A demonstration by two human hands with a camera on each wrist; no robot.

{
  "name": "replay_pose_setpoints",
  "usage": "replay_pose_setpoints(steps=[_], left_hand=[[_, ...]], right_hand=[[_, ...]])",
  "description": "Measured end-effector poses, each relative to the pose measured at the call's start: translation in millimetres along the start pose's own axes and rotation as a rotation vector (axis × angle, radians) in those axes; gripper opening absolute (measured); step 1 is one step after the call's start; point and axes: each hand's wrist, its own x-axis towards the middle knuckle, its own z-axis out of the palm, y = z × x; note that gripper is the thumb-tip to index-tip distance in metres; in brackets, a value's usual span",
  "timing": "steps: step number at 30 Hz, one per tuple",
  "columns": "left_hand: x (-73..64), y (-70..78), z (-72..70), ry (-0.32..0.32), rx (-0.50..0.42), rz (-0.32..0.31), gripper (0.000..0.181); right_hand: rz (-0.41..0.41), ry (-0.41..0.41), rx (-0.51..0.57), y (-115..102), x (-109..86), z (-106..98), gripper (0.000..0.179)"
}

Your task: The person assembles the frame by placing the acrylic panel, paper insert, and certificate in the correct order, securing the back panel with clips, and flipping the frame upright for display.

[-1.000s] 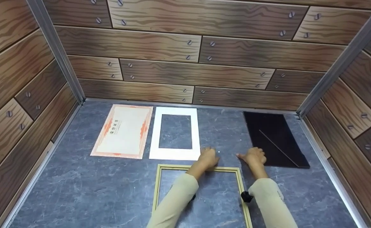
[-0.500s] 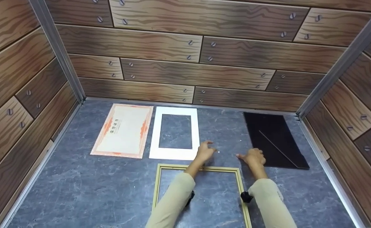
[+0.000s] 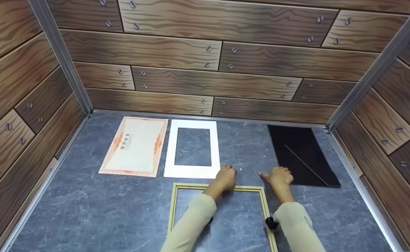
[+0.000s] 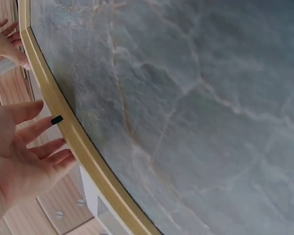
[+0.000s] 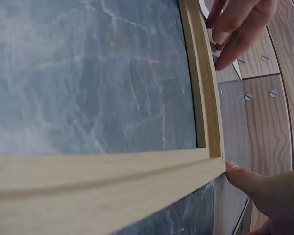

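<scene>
My left hand (image 3: 226, 176) is at the lower right corner of a white picture mat (image 3: 191, 171), over the far bar of a gold picture frame (image 3: 250, 188). Its fingers are loosely bent in the left wrist view, with no grip visible. My right hand (image 3: 279, 175) is by the lower left corner of a black backing board (image 3: 303, 154), thumb stretched out to the left. The right wrist view shows that thumb close to the frame's corner. Between the hands, a paler glossy patch (image 5: 235, 127) looks like a clear sheet; its extent is hard to see.
A certificate (image 3: 138, 145) with an orange border lies left of the mat. Wood-patterned walls (image 3: 177, 80) with metal corner rails enclose the dark marbled surface (image 3: 86, 203). A thin pale strut lies diagonally on the black board.
My left hand lifted with its index finger stretched out half a second ago, then came back down with fingers bent, slightly left of before. The right hand has stayed nearly still.
</scene>
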Motion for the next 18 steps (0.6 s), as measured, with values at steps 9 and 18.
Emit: replay_pose_setpoints(steps=[9,18], left_hand=[[-1.8,5.9,0.3,-0.069,0.088,-0.011,0.028],[-2.5,7.0,-3.8,-0.081,0.099,-0.001,0.023]], right_hand=[[0.037,-0.023,-0.022,-6.6,-2.4,2.0,0.094],[0.098,-0.068,0.062,-6.0,1.7,2.4,0.093]])
